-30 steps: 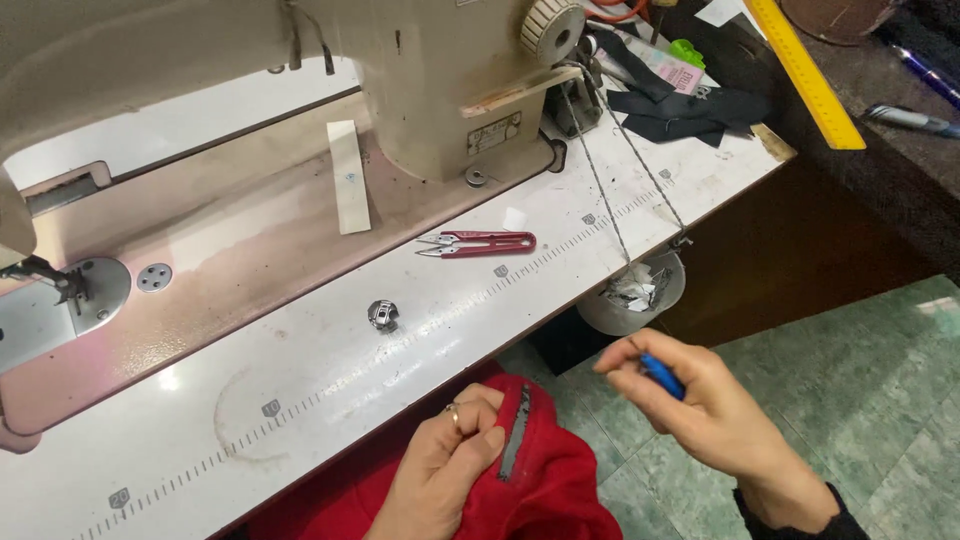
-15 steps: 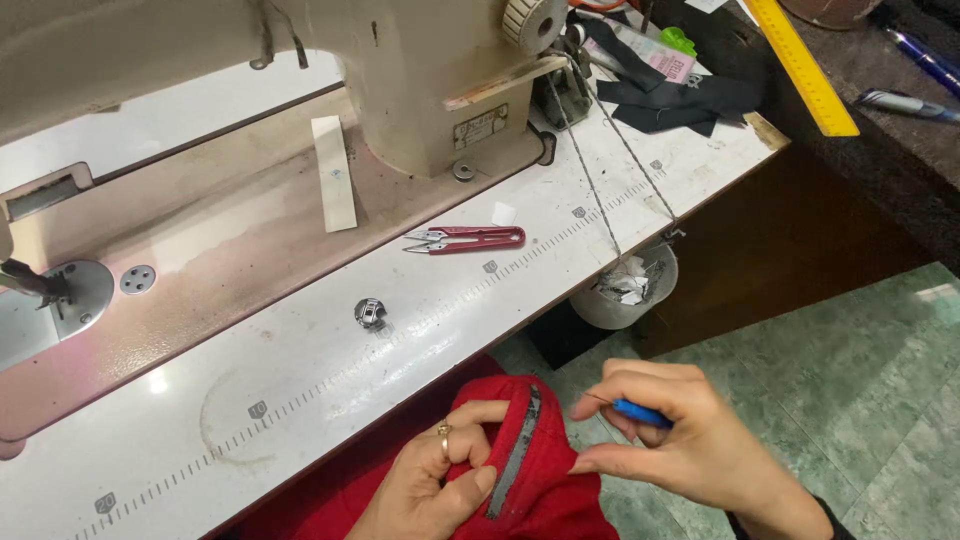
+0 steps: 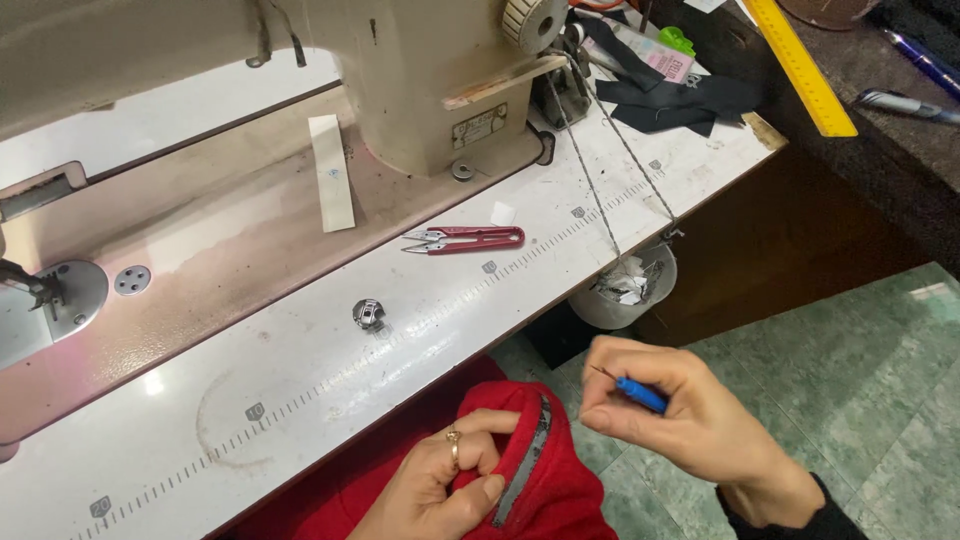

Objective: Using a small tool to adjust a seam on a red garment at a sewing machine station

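The left hand (image 3: pixel 440 490) has its grip clenched on red cloth (image 3: pixel 540 490), bunched below the surface's near edge, thumb beside a grey zip (image 3: pixel 525 455). The right hand (image 3: pixel 690 420) pinches a blue-handled ripper (image 3: pixel 635 392), its tip just beside the cloth. On the white surface (image 3: pixel 300 400) lie a bobbin case (image 3: pixel 368 314), then red snips (image 3: pixel 470 239). Beyond stands the sewing machine (image 3: pixel 420 90); a bin (image 3: pixel 630 290) hangs at the edge.
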